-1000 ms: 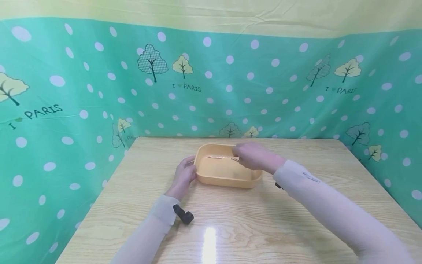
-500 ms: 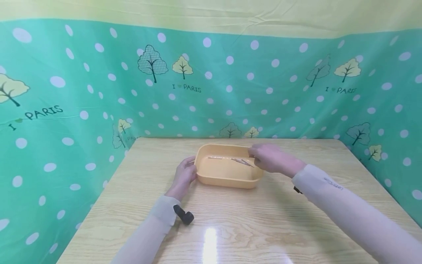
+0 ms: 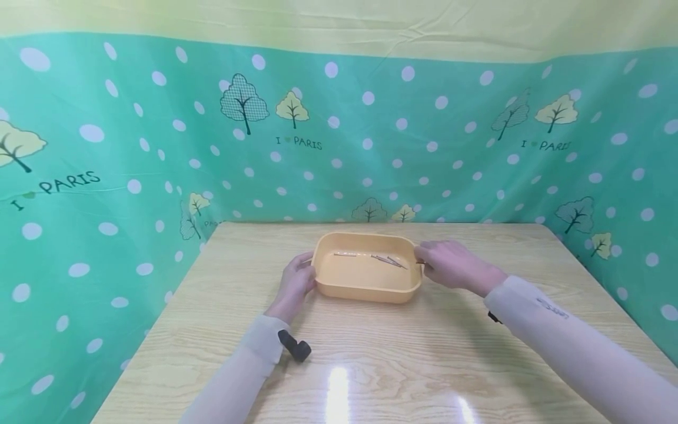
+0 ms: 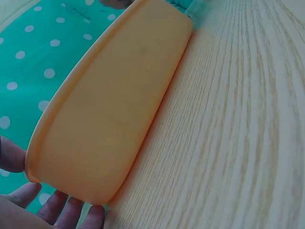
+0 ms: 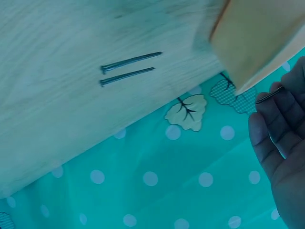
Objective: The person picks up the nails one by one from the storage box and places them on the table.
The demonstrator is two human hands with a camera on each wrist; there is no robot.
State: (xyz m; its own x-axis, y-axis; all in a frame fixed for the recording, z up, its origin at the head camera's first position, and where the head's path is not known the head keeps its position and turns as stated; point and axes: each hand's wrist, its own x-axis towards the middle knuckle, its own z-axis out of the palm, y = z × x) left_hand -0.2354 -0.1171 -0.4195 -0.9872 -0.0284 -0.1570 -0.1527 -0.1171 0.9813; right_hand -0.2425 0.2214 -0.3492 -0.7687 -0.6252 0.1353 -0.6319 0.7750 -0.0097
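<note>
An orange plastic box [image 3: 365, 294] sits on the table, open at the top. My left hand [image 3: 293, 284] grips its left end; in the left wrist view, the thumb [image 4: 10, 155] is at the rim and the other fingers touch the end wall. Several thin nails [image 3: 389, 261] lie on the box floor. My right hand [image 3: 455, 265] is beside the right end wall. Between its thumb and fingers it pinches a nail [image 5: 270, 95], as the right wrist view shows. Two more nails [image 5: 128, 69] lie side by side on the table there; the head view does not show them.
The wooden table [image 3: 371, 365] stretches around the box. A green dotted curtain [image 3: 339, 129] hangs behind it and along both sides. A black wrist camera [image 3: 295, 345] is strapped to the left sleeve.
My right hand has moved right, from over the inside of the box to outside its right end, with a nail in the fingers. The nails inside have come into view. The left hand stays put.
</note>
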